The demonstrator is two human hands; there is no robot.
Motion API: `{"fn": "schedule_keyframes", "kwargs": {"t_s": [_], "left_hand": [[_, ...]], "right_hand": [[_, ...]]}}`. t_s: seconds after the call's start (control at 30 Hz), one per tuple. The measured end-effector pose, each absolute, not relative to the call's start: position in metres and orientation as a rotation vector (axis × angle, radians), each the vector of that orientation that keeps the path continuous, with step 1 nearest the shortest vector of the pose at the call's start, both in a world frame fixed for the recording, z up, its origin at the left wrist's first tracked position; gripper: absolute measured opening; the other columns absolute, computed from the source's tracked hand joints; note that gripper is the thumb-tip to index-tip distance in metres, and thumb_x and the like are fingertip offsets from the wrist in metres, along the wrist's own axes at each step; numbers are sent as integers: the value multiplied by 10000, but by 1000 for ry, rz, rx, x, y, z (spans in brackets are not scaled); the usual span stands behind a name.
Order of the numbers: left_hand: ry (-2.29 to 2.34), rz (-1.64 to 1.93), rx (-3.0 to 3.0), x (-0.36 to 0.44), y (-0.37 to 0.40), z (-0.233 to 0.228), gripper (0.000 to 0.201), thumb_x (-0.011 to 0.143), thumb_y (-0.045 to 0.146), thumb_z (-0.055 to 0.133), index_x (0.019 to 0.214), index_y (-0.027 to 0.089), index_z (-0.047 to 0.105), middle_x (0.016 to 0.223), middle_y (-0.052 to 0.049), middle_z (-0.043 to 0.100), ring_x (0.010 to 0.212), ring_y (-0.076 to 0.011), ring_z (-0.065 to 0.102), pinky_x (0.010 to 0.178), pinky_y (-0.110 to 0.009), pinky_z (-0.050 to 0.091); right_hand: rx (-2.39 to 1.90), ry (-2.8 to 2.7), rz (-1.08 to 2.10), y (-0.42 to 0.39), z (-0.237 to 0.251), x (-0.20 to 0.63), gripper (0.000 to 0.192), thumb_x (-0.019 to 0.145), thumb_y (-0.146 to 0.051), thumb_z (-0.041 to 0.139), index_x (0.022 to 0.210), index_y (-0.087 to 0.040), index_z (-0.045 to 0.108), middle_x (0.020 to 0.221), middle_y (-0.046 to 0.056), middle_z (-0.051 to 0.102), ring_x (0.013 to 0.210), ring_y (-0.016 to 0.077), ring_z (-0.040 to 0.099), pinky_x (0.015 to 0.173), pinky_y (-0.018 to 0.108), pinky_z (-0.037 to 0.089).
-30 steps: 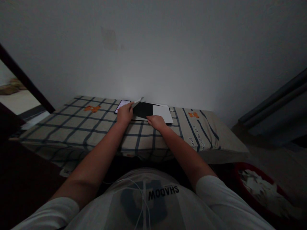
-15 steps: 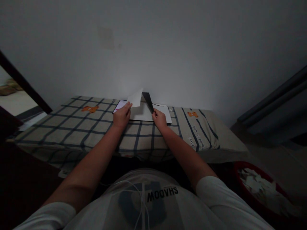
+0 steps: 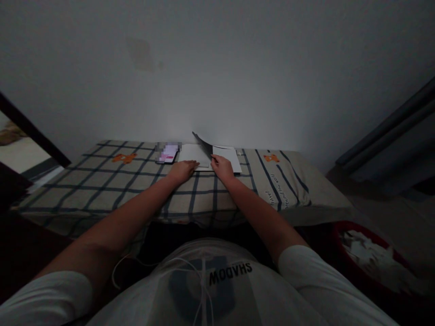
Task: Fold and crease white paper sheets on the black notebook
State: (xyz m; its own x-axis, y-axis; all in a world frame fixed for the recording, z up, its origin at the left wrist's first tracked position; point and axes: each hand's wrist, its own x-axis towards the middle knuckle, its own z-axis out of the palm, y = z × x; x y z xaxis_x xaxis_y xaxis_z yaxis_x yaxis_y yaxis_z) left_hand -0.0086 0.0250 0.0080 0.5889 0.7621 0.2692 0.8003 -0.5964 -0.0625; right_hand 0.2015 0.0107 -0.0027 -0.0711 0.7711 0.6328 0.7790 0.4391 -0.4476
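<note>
In the dim light a sheet of paper (image 3: 194, 154) lies on the plaid bed cover (image 3: 102, 181) close to the wall. One part of it curls up as a dark flap (image 3: 201, 139). My left hand (image 3: 183, 170) rests flat on the sheet's near left edge, fingers stretched out. My right hand (image 3: 222, 165) grips the sheet at the foot of the raised flap. Another white sheet (image 3: 228, 156) lies under it to the right. A phone (image 3: 167, 154) with a lit screen lies just left of the paper.
A red basket (image 3: 335, 236) filled with white paper scraps (image 3: 363, 253) stands on the floor at the lower right. The bed cover has orange bear prints (image 3: 124, 158). A dark slanted frame (image 3: 34, 131) is at the left. White earphone wires hang over my shirt.
My left hand has let go of the lifted white half and now lies flat on it. The dark flap has dropped lower under my right hand. The camera has shifted slightly.
</note>
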Motion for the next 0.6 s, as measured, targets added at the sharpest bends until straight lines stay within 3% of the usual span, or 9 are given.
{"fn": "schedule_keyframes", "kwargs": {"t_s": [0.37, 0.53, 0.6], "left_hand": [[-1095, -216, -2806, -14, 39, 4, 449, 946, 247, 308, 1348, 187, 499, 1395, -75, 509, 1273, -170, 481, 1066, -319, 370], [-899, -430, -2811, -19, 37, 0, 424, 949, 301, 352, 1313, 173, 528, 1364, -108, 533, 1252, -191, 498, 1045, -348, 400], [-748, -513, -2796, -24, 28, 0, 385, 938, 278, 373, 1235, 170, 591, 1257, -123, 614, 1169, -200, 566, 998, -369, 447]], "right_hand": [[-1374, -2068, -13, -2, 6, 194, 353, 924, -224, 429, 1225, -170, 607, 1189, 75, 659, 1093, 175, 607, 976, 290, 439], [-1415, -2255, -82, -3, 6, 192, 372, 946, -254, 411, 1281, -192, 561, 1221, 81, 634, 1110, 182, 586, 955, 290, 436], [-1440, -2322, -110, -3, 5, 191, 375, 955, -271, 400, 1294, -202, 548, 1220, 82, 629, 1103, 188, 584, 933, 288, 440]]}}
